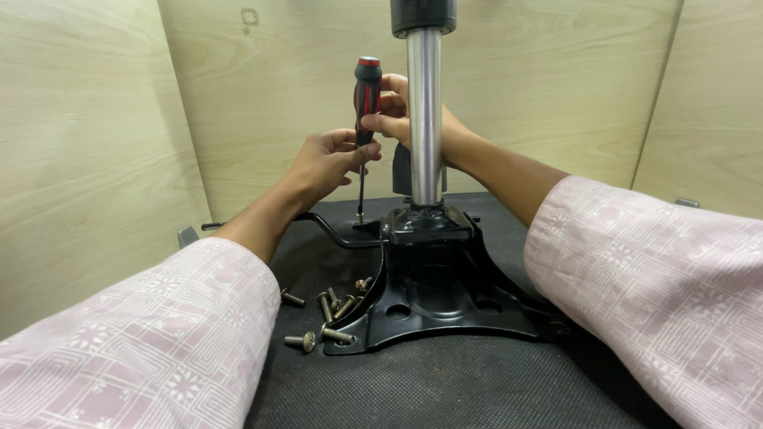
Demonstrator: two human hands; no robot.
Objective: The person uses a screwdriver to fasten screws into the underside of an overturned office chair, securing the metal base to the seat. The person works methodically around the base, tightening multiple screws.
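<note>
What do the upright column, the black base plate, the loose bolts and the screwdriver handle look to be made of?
Column: polished metal, probably chromed steel; it has mirror-like streaks. Base plate: looks like pressed metal with glossy black paint, catching highlights. Loose bolts: dull brassy metal, maybe plated. Screwdriver handle, held in both hands: black and red, likely plastic or rubber.

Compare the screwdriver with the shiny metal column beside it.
The screwdriver is thin, with a black and red handle; the metal column is thick, plain and polished silver. Both hands, left hand and right hand, grip the screwdriver, while the column stands fixed in the black plate. Both stand about upright.
</note>
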